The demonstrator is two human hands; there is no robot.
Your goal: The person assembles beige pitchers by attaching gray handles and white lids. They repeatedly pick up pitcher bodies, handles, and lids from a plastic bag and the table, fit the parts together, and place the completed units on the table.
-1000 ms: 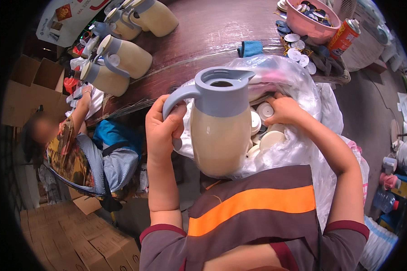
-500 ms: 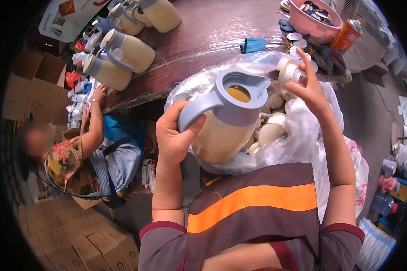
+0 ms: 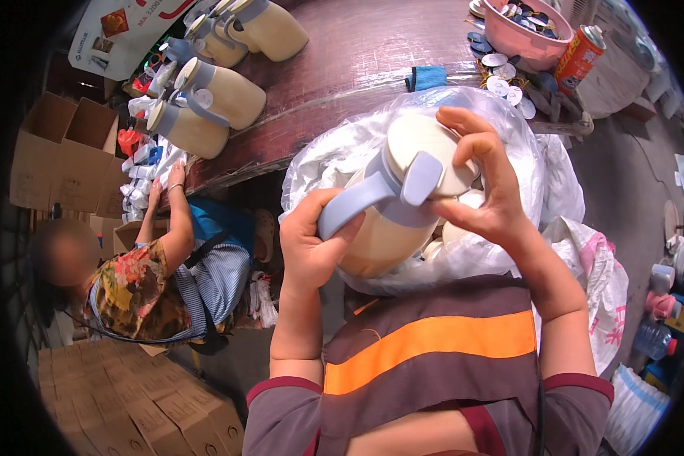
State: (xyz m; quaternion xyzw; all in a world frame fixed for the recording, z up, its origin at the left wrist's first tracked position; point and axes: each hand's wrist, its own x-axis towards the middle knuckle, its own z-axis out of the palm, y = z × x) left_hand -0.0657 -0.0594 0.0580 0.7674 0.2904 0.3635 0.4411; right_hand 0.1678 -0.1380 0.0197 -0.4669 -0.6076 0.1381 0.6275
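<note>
My left hand point(image 3: 311, 235) is closed round the blue-grey handle of a cream vacuum jug point(image 3: 380, 247), which tilts over a clear plastic bag point(image 3: 305, 178). On the jug's mouth sits a round cream lid point(image 3: 419, 138) with a blue-grey thumb lever near the handle. My right hand point(image 3: 494, 178) grips the lid's right edge between thumb and fingers. How far the lid is seated cannot be made out. More cream lids point(image 3: 456, 234) lie in the bag, partly hidden by the jug and my right hand.
Several lidded jugs point(image 3: 232, 93) stand on the dark red table point(image 3: 365, 45) at left. A blue cloth point(image 3: 425, 77), a pink basin point(image 3: 515, 38) and a spray can point(image 3: 581, 59) are farther back. Another person point(image 3: 140, 285) sits at left, near cartons point(image 3: 129, 395).
My right hand has brought the lid left from beside the jug onto its open mouth. The jug has shifted slightly right. The other person's hands have moved nearer along the table edge.
</note>
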